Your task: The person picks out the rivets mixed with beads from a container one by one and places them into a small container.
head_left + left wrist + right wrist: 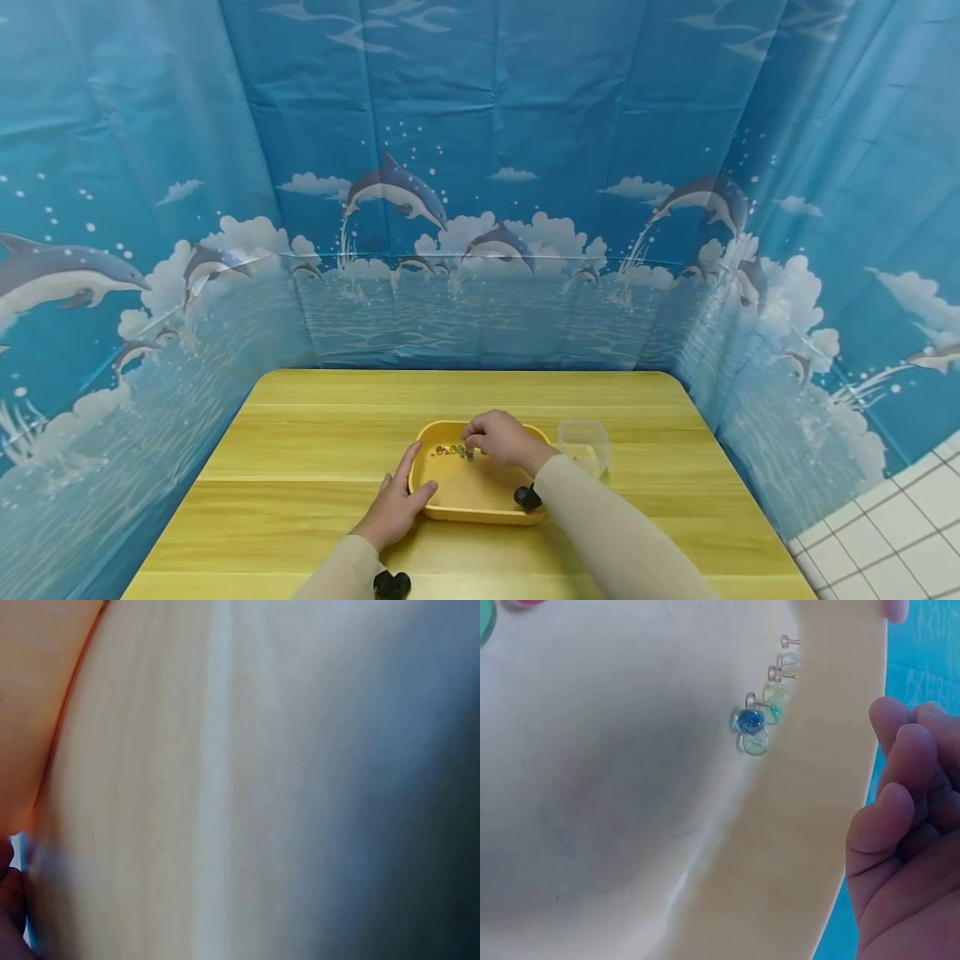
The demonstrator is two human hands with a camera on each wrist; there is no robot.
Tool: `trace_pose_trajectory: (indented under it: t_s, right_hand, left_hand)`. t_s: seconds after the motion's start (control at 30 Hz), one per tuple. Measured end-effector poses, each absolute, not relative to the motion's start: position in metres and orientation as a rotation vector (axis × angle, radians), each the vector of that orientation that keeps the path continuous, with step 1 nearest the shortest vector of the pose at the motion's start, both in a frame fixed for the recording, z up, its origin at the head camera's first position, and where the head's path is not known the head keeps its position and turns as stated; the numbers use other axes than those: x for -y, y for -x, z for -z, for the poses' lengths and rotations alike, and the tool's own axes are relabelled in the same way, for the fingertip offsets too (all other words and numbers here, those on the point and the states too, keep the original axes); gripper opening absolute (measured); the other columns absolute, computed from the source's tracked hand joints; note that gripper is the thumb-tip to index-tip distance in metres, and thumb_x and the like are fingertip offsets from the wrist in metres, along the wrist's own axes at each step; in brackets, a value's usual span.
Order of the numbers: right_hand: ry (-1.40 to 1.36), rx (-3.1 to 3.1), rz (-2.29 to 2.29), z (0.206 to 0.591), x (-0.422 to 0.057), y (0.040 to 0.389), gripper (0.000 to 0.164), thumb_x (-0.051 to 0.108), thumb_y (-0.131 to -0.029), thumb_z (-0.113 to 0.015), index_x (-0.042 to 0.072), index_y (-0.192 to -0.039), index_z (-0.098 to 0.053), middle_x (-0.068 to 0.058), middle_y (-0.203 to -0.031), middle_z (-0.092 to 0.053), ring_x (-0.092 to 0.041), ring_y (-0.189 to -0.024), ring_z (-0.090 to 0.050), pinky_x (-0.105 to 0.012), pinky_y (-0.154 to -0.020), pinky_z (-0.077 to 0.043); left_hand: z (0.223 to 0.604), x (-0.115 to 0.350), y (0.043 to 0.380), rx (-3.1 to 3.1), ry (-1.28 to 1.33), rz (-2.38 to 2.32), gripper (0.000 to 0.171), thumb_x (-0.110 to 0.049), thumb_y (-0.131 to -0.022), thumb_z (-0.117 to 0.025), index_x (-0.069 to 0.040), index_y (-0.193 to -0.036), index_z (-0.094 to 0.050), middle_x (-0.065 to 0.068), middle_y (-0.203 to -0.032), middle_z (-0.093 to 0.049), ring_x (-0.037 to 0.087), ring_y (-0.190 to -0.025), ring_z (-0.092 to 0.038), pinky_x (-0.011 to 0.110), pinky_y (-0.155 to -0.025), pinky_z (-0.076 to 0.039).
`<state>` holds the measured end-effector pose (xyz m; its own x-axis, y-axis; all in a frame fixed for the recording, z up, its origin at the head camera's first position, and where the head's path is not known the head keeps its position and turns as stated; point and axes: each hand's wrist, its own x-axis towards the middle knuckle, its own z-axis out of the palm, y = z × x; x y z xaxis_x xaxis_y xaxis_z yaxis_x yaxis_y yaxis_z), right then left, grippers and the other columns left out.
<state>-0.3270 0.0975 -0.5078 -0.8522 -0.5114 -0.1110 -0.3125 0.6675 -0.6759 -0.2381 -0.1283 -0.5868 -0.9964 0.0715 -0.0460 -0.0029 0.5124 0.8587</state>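
Observation:
A shallow yellow tray (480, 515) sits on the table, with my left hand (393, 504) gripping its near left corner, thumb over the rim. Only fingertips (11, 896) of that hand show in the left wrist view. My right hand (498, 437) reaches over the far part of the tray with its fingers curled. Nothing shows between its visible fingertips (885, 814) in the right wrist view. Along the tray's far wall lie several glass marbles, among them a blue marble (750, 721) and a pale green marble (777, 694), mixed with small headed pins (789, 642).
A clear plastic container (587, 432) stands at the tray's right, partly behind my right forearm. The wood-grain table (315, 425) ends at a blue dolphin-print curtain (480, 317) behind and at both sides. White tiles (892, 525) show at the lower right.

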Motion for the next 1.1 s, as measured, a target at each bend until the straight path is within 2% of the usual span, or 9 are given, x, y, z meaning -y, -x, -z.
trace_pose_trajectory:
  t_s: [0.17,0.27,0.53,0.83,1.1]
  right_hand:
    - [0.655,-2.606,0.983,0.504,-0.107,0.326,0.014,0.029,-0.093,-0.056,0.029,-0.099,-0.068,0.004,-0.096,-0.068,-0.018,-0.074,-0.059,-0.028,-0.062,-0.048]
    - [0.658,-2.617,1.008,0.499,-0.114,0.325,0.013,0.031,-0.093,-0.055,0.032,-0.098,-0.068,0.007,-0.092,-0.067,-0.015,-0.069,-0.056,-0.028,-0.062,-0.047]
    - [0.607,-2.630,1.119,0.484,-0.134,0.325,0.011,0.034,-0.091,-0.058,0.035,-0.095,-0.068,0.014,-0.095,-0.066,-0.008,-0.090,-0.061,-0.030,-0.077,-0.051]
    - [0.531,-2.669,1.135,0.473,-0.151,0.327,0.010,0.033,-0.091,-0.059,0.033,-0.096,-0.067,0.012,-0.094,-0.065,-0.011,-0.087,-0.059,-0.031,-0.076,-0.051]
    - [0.499,-2.698,1.154,0.471,-0.167,0.327,0.007,0.028,-0.091,-0.059,0.030,-0.095,-0.065,0.008,-0.093,-0.065,-0.012,-0.084,-0.059,-0.030,-0.073,-0.050]
  left_hand:
    - [0.587,0.128,0.239,-2.671,-0.050,-1.505,0.070,-0.054,-0.087,-0.054,-0.049,-0.144,-0.014,0.010,-0.146,-0.038,0.053,-0.136,-0.005,0.074,-0.100,-0.013]
    - [0.587,0.128,0.239,-2.673,-0.042,-1.500,0.070,-0.054,-0.087,-0.055,-0.049,-0.144,-0.014,0.011,-0.146,-0.038,0.054,-0.136,-0.005,0.074,-0.099,-0.014]
    - [0.586,0.128,0.237,-2.664,-0.061,-1.510,0.070,-0.054,-0.088,-0.054,-0.051,-0.143,-0.013,0.015,-0.145,-0.039,0.055,-0.135,-0.003,0.074,-0.099,-0.015]
    - [0.585,0.129,0.237,-2.665,-0.082,-1.504,0.070,-0.053,-0.089,-0.053,-0.046,-0.145,-0.012,0.013,-0.145,-0.039,0.055,-0.135,-0.003,0.075,-0.099,-0.012]
    - [0.583,0.128,0.236,-2.670,-0.073,-1.495,0.070,-0.053,-0.088,-0.053,-0.047,-0.145,-0.013,0.015,-0.142,-0.042,0.056,-0.135,-0.004,0.075,-0.098,-0.016]
